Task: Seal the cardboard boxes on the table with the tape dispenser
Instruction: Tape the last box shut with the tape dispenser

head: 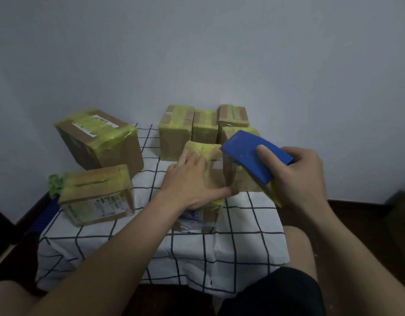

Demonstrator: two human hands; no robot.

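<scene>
The tabletop (242, 224), under a checked cloth, carries every box. The big box (98, 142) on the left, the flat box (96, 195) in front of it and the back cluster (174, 131) already wear yellow-green tape, so I judge they stand aside as finished. The middle box (211, 166) sits nearest me. My left hand (190, 181) lies flat on it with the fingers spread, probably to steady it. My right hand (304, 179) grips the blue tape dispenser (251, 156), tilted against that box's right side to lay a strip.
</scene>
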